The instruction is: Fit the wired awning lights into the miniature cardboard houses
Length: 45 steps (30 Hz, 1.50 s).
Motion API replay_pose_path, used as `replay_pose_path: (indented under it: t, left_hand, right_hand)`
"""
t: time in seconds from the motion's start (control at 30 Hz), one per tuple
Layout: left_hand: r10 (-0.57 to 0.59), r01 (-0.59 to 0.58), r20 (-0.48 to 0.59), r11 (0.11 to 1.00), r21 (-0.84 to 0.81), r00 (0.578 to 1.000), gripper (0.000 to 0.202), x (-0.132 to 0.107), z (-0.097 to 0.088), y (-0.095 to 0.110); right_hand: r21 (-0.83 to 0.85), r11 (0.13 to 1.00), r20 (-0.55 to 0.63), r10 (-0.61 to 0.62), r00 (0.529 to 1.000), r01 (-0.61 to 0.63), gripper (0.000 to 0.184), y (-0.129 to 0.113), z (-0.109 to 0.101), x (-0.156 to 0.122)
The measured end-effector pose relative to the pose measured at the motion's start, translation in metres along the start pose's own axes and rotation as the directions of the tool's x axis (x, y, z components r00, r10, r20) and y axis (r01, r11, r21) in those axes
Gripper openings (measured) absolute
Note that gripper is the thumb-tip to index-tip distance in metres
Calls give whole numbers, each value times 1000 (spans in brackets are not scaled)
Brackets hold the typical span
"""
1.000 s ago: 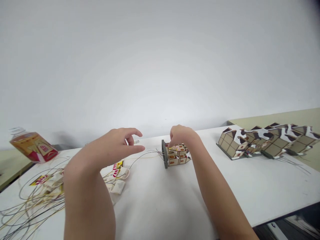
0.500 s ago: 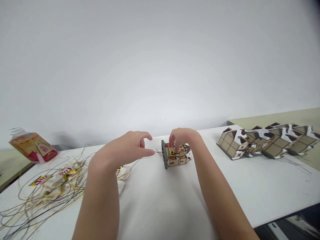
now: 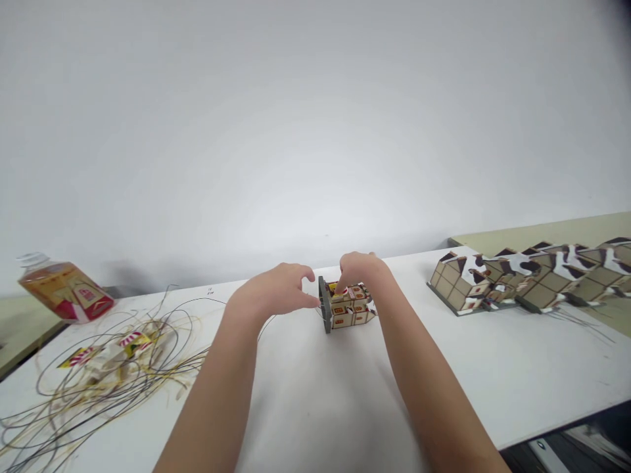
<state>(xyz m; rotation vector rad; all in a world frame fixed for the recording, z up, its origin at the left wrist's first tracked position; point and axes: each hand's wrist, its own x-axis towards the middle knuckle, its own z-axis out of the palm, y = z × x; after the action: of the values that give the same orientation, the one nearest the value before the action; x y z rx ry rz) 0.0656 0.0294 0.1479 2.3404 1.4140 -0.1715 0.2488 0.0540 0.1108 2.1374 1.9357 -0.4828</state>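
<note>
A small model house point(image 3: 349, 309) lies on its side on the white table point(image 3: 315, 401), its grey base facing left. My right hand point(image 3: 362, 270) rests on top of it, fingers curled down onto its upper wall. My left hand point(image 3: 276, 293) is just left of the grey base, thumb and fingers pinched close against its edge where thin wires come out; whether they grip a wire is too small to tell.
A tangle of thin wires with small printed card pieces point(image 3: 106, 358) spreads over the table's left part. A plastic bottle with an orange label point(image 3: 62, 287) lies at far left. A row of finished model houses point(image 3: 522, 272) stands at the right. The table's front edge drops off at lower right.
My left hand has moved right, from above the card pieces to the grey base of the model house. My right hand has stayed on the house, shifting its fingers slightly.
</note>
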Motion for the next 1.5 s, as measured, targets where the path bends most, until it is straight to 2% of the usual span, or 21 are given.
replay_pose_path:
  t: [0.3, 0.47, 0.7, 1.13, 1.5]
  left_hand:
    - [155, -141, -65, 975, 172, 986, 38, 35, 27, 20]
    - [159, -136, -95, 968, 210, 983, 33, 45, 38, 24]
    - [153, -126, -109, 967, 222, 982, 31, 50, 42, 21]
    - [193, -144, -178, 956, 255, 965, 21, 56, 47, 26]
    - [132, -97, -136, 966, 239, 982, 19, 55, 46, 29]
  right_hand:
    - [-58, 998, -8, 4, 1000, -5, 41, -2, 5, 5]
    - [-58, 998, -51, 0, 999, -3, 34, 1, -1, -4]
    - [-19, 995, 6, -97, 995, 97, 21, -2, -8, -13]
    - [-37, 998, -18, -48, 999, 47, 31, -6, -2, -6]
    - [12, 997, 25, -73, 997, 73, 28, -4, -3, -5]
